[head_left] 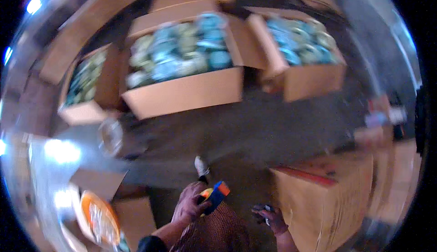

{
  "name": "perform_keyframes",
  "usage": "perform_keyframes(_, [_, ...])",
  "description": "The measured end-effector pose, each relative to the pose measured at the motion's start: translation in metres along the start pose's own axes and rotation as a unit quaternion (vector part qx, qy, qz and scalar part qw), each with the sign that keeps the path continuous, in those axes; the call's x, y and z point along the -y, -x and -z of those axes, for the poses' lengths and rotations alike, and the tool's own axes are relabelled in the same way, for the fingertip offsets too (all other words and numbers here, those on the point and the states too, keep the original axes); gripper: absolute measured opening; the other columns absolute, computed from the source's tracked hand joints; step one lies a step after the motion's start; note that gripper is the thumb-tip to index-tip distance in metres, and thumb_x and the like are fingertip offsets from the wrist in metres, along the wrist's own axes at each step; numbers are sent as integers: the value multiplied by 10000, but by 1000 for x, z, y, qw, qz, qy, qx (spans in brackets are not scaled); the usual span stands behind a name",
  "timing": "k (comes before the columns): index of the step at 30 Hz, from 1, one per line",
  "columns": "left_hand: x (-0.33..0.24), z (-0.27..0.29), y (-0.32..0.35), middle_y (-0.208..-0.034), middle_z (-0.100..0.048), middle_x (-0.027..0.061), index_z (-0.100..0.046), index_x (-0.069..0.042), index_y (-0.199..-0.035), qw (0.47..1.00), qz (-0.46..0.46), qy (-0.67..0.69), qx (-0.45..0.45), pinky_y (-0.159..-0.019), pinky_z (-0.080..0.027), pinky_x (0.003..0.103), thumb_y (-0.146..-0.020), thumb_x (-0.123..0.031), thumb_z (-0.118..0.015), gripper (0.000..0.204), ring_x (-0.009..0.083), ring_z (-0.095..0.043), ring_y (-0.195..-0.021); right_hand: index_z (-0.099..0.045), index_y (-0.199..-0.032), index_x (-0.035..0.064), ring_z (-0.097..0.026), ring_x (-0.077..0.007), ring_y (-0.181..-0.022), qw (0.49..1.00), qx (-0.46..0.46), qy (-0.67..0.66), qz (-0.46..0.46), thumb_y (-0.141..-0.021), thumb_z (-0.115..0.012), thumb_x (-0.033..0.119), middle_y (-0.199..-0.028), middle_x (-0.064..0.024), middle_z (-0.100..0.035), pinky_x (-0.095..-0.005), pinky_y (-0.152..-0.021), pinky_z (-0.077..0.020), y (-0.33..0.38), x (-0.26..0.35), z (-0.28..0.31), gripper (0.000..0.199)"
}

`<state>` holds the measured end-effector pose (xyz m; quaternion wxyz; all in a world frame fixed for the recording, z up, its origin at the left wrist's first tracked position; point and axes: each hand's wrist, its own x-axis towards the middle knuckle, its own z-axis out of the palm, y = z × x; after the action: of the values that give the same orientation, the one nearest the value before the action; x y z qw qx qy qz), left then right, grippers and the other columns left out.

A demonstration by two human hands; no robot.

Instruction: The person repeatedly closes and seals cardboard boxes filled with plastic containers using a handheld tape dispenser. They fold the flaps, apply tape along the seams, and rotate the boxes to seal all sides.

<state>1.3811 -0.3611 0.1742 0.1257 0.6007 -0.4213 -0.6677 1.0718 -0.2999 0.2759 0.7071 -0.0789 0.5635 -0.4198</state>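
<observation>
Left hand (189, 205) closed around a boxy blue-and-orange implement (215, 199) before the body, presumably to keep its orange end clear. Right hand (274, 220), beside a large tan cardboard carton (307, 204): I cannot tell its grip.

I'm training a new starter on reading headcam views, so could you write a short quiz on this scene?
1. Multiple choice: where in the picture is the orange-rimmed item?
A) upper right
B) lower left
C) dead centre
2. True or false: the large carton at the upper middle is sealed shut.
3. Short answer: which hand holds the blue and orange object?

Key:
1. B, lower left.
2. False; it is open, with blue and green items showing inside.
3. The left hand.
</observation>
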Motion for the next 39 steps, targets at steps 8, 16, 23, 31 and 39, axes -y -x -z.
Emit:
perform_keyframes(8, [-17,156,80,-736,-598,43,-607,8,-829,909,94,184,-361,-630,-448,278,-702,-279,-705,329,118,-532,-663,-567,-934,-35,-625,-237,-679,973,0,188,-130,-778,-593,149,-838,-129,-626,-330,-566,-514,-76,-26,-81,243])
perform_keyframes(16, [44,176,162,-782,-605,69,-615,3,-830,716,188,395,-543,-672,-454,323,-687,-337,-711,381,140,-551,-727,-587,-934,-9,-624,-234,-601,905,111,384,-142,-769,-566,127,-763,-127,-626,-319,-517,-495,-146,76,-264,215])
perform_keyframes(23, [78,65,220,-962,-618,190,-614,37,-975,579,305,376,-656,-824,-405,371,-696,-455,-614,566,287,-580,-922,-608,-921,15,-641,-219,-652,806,273,489,-194,-737,-609,133,-844,-105,-648,-311,-520,-509,-143,52,-441,220])
perform_keyframes(31, [99,-52,228,-698,-594,70,-643,14,-732,262,271,543,-750,-607,-427,349,-668,-272,-710,301,181,-518,-619,-484,-1101,17,-594,-193,-852,772,395,423,-261,-764,-642,112,-949,-91,-593,-360,-565,-537,-170,-117,-543,384])
perform_keyframes(39, [132,-58,260,-806,-625,80,-651,32,-854,248,339,691,-589,-614,-485,323,-737,-434,-664,480,187,-576,-682,-459,-1110,54,-552,-179,-666,754,362,511,-201,-689,-723,218,-866,-68,-571,-301,-448,-446,-159,-308,-621,523])
